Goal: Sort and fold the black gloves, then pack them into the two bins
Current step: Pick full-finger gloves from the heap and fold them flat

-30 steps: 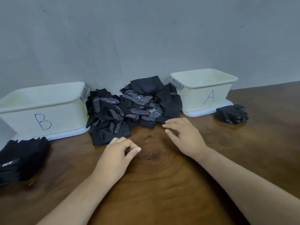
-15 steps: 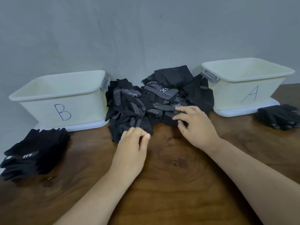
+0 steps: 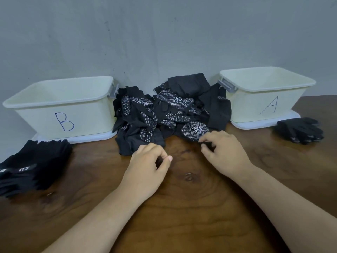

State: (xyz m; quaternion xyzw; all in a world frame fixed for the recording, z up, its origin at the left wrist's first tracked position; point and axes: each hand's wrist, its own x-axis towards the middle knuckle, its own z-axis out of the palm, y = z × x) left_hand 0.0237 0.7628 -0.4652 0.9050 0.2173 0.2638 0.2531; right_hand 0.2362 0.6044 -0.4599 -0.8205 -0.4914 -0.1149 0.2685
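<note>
Nearest the lens, a dark wooden bench (image 3: 182,225) crossed by two bare forearms. Left hand (image 3: 145,172) at the near edge of the heap, fingers (image 3: 155,152) curled in against the thumb; impossible to tell whether pinching cloth or nothing. Right hand (image 3: 226,154) slightly farther in, fingers bent and nipped on the near hem of a dotted glove (image 3: 195,129) bearing a white logo, at the front of the heap.

At the far left, a neat stack of plain black gloves (image 3: 32,168) flat on the bench in front of bin B (image 3: 63,108). At the right, a smaller bunch (image 3: 299,129) just beside bin A (image 3: 264,99).

Beyond the hands, the unsorted heap of black gloves (image 3: 164,114), tangled, filling the gap between the two cream bins and touching both. Each bin hand-lettered and seated on a white lid; no gloves visible inside either from this angle. Behind everything, a grey wall (image 3: 164,33).

Judged to be the sorting stage, with one glove about to be drawn free and packing not yet begun. Chief hazard: grippy dots and interlocked glove fingers dragging neighbours along with the pull and scattering the heap across the bench. Second hazard: near-identical black cloth, easily misread and sent to the wrong side, leaving mismatched pairs to be folded together.
</note>
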